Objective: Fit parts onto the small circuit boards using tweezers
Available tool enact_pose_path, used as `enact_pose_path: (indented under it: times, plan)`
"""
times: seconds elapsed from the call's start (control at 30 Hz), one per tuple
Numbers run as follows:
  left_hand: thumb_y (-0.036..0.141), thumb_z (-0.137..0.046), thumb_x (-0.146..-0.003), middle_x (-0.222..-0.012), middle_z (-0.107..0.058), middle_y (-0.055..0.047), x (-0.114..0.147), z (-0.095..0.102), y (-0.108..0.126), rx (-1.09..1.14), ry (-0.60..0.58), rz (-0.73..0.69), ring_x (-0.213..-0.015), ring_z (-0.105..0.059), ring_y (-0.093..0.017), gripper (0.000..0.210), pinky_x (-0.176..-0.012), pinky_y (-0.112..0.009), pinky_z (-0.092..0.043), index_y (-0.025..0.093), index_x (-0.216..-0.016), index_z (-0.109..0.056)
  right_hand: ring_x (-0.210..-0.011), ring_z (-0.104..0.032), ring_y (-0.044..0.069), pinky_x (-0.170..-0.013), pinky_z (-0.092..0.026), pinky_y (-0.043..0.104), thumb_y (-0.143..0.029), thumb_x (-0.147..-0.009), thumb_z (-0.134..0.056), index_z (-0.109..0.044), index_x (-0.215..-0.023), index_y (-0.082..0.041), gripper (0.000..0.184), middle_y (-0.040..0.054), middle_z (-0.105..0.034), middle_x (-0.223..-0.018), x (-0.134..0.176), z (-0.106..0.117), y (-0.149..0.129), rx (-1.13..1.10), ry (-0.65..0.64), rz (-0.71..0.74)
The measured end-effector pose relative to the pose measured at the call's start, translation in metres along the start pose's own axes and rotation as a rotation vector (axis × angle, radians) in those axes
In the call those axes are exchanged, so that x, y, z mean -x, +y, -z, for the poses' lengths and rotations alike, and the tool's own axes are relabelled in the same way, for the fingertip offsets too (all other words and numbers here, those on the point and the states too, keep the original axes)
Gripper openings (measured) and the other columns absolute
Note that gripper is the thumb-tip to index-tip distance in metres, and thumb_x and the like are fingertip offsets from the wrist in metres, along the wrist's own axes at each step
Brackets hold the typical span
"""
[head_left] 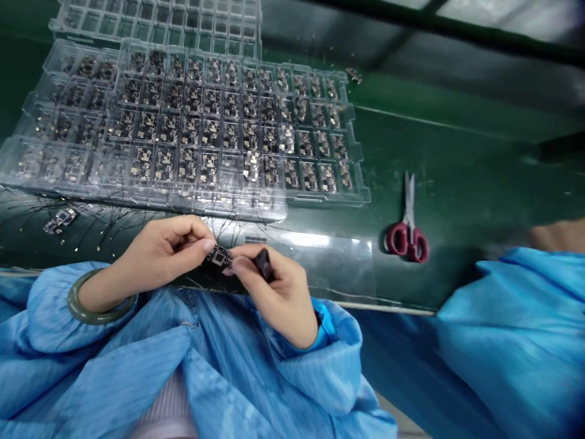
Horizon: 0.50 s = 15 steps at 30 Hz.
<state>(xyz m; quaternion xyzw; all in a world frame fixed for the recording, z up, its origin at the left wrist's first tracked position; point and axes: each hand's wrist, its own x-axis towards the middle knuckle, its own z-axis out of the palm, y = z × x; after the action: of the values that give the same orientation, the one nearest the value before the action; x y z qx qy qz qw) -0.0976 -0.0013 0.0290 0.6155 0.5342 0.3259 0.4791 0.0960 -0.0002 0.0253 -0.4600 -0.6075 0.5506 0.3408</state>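
In the head view, both forearms angle inward from blue, faintly striped sleeves, wrists low and fingers bent until the two hands nearly meet. The left hand (171, 253) pinches a small dark circuit board (219, 256) between thumb and curled forefinger; the board sits between the hands. The right hand (274, 286) is closed around a dark, blunt-ended object (264, 266), its fingertips at the board's other edge (whether they grip it too, one cannot tell). A smooth green bangle (82, 305) rings the left wrist. Beyond the hands lie clear, ribbed plastic trays (269, 210) of boards and thin black wires (119, 225); right of them, red-handled scissors (408, 225) rest on the glossy green table (457, 183)
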Motion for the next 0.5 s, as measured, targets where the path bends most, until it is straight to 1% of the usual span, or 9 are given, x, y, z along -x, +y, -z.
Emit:
enact_pose_path:
  times: [0.03,0.13,0.17,0.2,0.27,0.33,0.4,0.47,0.5]
  plan:
    - [0.024,-0.056,-0.085,-0.057,-0.048,0.004,0.0,0.0,0.0,-0.002,-0.006,0.008,-0.046,-0.04,-0.006,0.016,-0.041,-0.017,-0.032,0.016,-0.072,-0.059,-0.065,-0.06,0.016,-0.063,-0.049,0.031,-0.037,-0.088,-0.056,-0.067,-0.083,-0.023,0.018,0.0016,-0.069,-0.076,0.001,0.004,0.002,-0.036,0.069,0.033]
    - [0.026,-0.055,-0.087,-0.06,-0.05,0.003,0.001,-0.002,-0.001,-0.016,-0.052,0.023,-0.049,-0.042,-0.007,0.018,-0.044,-0.018,-0.035,0.017,-0.072,-0.059,-0.071,-0.061,0.018,-0.069,-0.051,0.036,-0.048,-0.09,-0.047,-0.065,-0.076,-0.024,0.033,0.0054,-0.068,-0.085,0.002,0.022,0.012,-0.195,0.361,0.113]
    - [0.026,-0.055,-0.087,-0.061,-0.05,0.002,0.001,-0.003,-0.002,-0.017,-0.079,0.02,-0.05,-0.042,-0.008,0.018,-0.045,-0.018,-0.036,0.017,-0.072,-0.058,-0.07,-0.061,0.018,-0.068,-0.052,0.036,-0.051,-0.091,-0.045,-0.063,-0.074,-0.024,0.036,0.0055,-0.066,-0.084,0.002,0.028,0.017,-0.24,0.44,0.111]
    - [0.026,-0.055,-0.087,-0.062,-0.051,0.002,0.001,-0.005,-0.002,-0.017,-0.103,0.016,-0.052,-0.043,-0.008,0.017,-0.046,-0.018,-0.037,0.017,-0.073,-0.058,-0.069,-0.061,0.018,-0.065,-0.053,0.035,-0.054,-0.091,-0.044,-0.062,-0.075,-0.024,0.038,0.005,-0.065,-0.082,0.003,0.034,0.022,-0.269,0.488,0.087]
    - [0.025,-0.053,-0.088,-0.065,-0.053,0.002,0.0,-0.011,-0.004,-0.022,-0.14,0.005,-0.054,-0.045,-0.008,0.017,-0.049,-0.019,-0.039,0.017,-0.075,-0.058,-0.063,-0.061,0.015,-0.058,-0.054,0.032,-0.056,-0.089,-0.047,-0.06,-0.078,-0.024,0.037,0.0025,-0.063,-0.076,0.005,0.043,0.031,-0.293,0.54,0.006]
    - [0.025,-0.052,-0.089,-0.068,-0.054,0.001,-0.002,-0.018,-0.005,-0.048,-0.169,-0.027,-0.057,-0.047,-0.009,0.016,-0.05,-0.02,-0.04,0.017,-0.077,-0.059,-0.06,-0.063,0.014,-0.055,-0.056,0.03,-0.054,-0.085,-0.058,-0.058,-0.081,-0.025,0.03,0.0002,-0.064,-0.076,0.007,0.046,0.039,-0.263,0.541,-0.075]
    - [0.024,-0.051,-0.09,-0.075,-0.058,-0.001,-0.005,-0.025,-0.005,-0.07,-0.202,-0.074,-0.062,-0.052,-0.01,0.015,-0.054,-0.02,-0.043,0.018,-0.08,-0.06,-0.065,-0.067,0.016,-0.062,-0.06,0.032,-0.047,-0.079,-0.069,-0.056,-0.082,-0.025,0.026,-0.0008,-0.067,-0.078,0.009,0.044,0.043,-0.207,0.517,-0.132]
    - [0.022,-0.051,-0.089,-0.091,-0.064,-0.004,-0.008,-0.031,-0.005,-0.074,-0.241,-0.102,-0.069,-0.057,-0.011,0.014,-0.058,-0.02,-0.046,0.018,-0.081,-0.061,-0.068,-0.07,0.017,-0.066,-0.061,0.034,-0.04,-0.076,-0.073,-0.055,-0.082,-0.024,0.025,-0.0018,-0.067,-0.075,0.008,0.04,0.047,-0.161,0.504,-0.166]
    - [0.021,-0.051,-0.089,-0.101,-0.065,-0.005,-0.009,-0.034,-0.005,-0.08,-0.265,-0.105,-0.071,-0.059,-0.01,0.014,-0.059,-0.02,-0.047,0.018,-0.08,-0.061,-0.067,-0.07,0.017,-0.066,-0.061,0.034,-0.039,-0.077,-0.073,-0.055,-0.08,-0.024,0.024,-0.0023,-0.067,-0.072,0.007,0.038,0.049,-0.133,0.504,-0.174]
